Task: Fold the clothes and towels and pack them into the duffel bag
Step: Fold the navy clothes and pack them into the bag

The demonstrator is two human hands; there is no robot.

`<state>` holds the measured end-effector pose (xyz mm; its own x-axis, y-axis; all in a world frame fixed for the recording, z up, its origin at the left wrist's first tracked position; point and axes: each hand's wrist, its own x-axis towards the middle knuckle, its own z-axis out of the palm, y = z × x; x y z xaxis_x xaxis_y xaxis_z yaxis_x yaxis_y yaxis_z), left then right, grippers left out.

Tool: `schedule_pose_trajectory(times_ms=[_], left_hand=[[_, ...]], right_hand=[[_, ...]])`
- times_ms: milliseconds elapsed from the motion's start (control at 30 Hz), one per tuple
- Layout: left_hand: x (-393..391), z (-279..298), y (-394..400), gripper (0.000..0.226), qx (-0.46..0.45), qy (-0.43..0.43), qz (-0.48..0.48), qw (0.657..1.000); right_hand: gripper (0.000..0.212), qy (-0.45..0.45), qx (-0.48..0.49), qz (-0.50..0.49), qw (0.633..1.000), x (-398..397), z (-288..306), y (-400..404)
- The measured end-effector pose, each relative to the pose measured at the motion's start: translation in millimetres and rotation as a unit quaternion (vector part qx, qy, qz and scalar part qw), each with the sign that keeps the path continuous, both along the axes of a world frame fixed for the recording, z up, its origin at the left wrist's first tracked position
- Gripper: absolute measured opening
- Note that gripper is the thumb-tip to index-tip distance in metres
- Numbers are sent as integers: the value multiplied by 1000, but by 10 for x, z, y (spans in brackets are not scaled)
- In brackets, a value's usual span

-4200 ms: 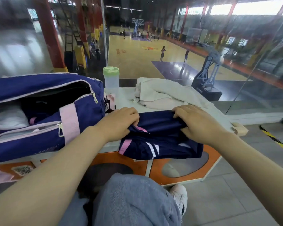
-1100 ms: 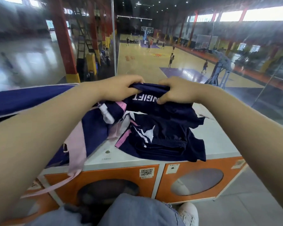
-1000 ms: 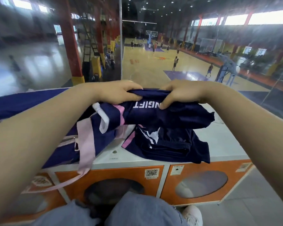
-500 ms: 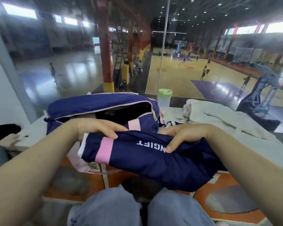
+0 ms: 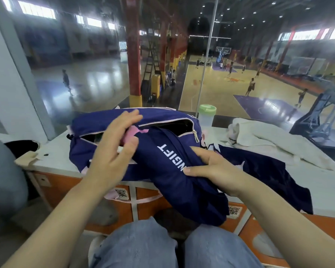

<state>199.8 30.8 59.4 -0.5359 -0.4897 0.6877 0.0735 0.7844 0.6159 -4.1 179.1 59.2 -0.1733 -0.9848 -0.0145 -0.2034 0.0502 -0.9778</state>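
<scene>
One navy duffel bag (image 5: 104, 128) with pink trim lies on the white counter top (image 5: 327, 190), its top zip open and the dark inside showing. Two hands work at its mouth. The right hand (image 5: 211, 171) grips one folded navy garment (image 5: 172, 171), thumb on top and fingers curled under the cloth; white letters run across the fold, and its far end, with a pink band, reaches into the bag's opening while its near end hangs off the counter edge over the person's knees. The left hand (image 5: 116, 149) is at that far end with fingers spread and mostly straight, the thumb touching the cloth; whether the fingers actually hold the pink part cannot be told. A second navy garment (image 5: 269, 171) lies spread on the counter to the right of the held one, partly over the edge. Beyond it sits one cream towel (image 5: 259, 140), loosely heaped. One clear bottle with a green lid (image 5: 207, 115) stands just behind the bag's right end. Three QR stickers show on the orange cabinet front (image 5: 66, 190) below.
</scene>
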Motion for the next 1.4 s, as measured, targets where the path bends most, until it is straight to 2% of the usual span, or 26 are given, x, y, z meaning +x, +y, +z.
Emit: schedule_pose_trajectory(times_ms=[67,167,233,300,400,533,600,667,733,833,867,900,933,967,1033,1067,1133,1200,1300,1400], left_hand=[[-81,-58,6,53,39,-17,-25,999],[-166,-177,33,57,186,22,-75,979],[-227,-275,54,73,346,79,-139,924],[-300,-342,65,81,435,115,-141,882],[-373,-322,127,54,489,151,-96,854],[-380,-333,204,28,561,167,-91,806],[-381,-368,217,24,584,143,-86,795],[-348,-388,198,26,579,111,-75,804],[-307,-392,160,27,534,49,-56,842],[-209,-279,48,14,420,-48,0,906],[-172,-211,-54,15,349,-72,40,934],[-139,-155,-197,16,228,-99,90,964],[-117,-135,-385,18,82,-121,144,979],[-106,-133,-595,25,-44,-145,186,971],[-141,-186,-986,29,-196,-224,241,924],[-188,-219,-1121,28,-250,-276,254,893],[-285,-248,-1287,37,-355,-391,271,805],[-378,-183,-1441,50,-402,-451,292,742],[-488,76,-1627,67,-407,-450,346,716],[-565,271,-1738,78,-429,-475,355,681]], right_hand=[[40,-4,-21,-18,1000,90,-9,-16],[39,-22,-50,-48,997,190,-30,-47],[37,-15,-69,-78,994,241,-60,-75],[35,8,-78,-108,991,308,-99,-103],[37,22,-80,-143,986,416,-176,-139],[60,-39,-66,-145,986,470,-253,-182],[48,-97,-41,-115,988,484,-281,-173],[34,-151,-33,-98,983,515,-311,-154],[32,-199,-43,-103,974,526,-351,-152],[34,-259,-48,-106,959,501,-379,-179],[33,-279,-45,-107,953,483,-379,-183],[33,-298,-42,-106,948,459,-373,-184],[34,-315,-41,-104,942,435,-369,-183],[34,-326,-41,-103,939,405,-363,-184],[33,-325,-42,-114,938,364,-355,-197],[32,-319,-43,-123,939,355,-354,-212],[29,-293,-42,-141,945,360,-346,-248],[24,-240,-38,-155,957,370,-321,-290],[21,-161,-29,-150,975,393,-247,-375],[24,-156,-33,-124,979,451,-189,-489]])
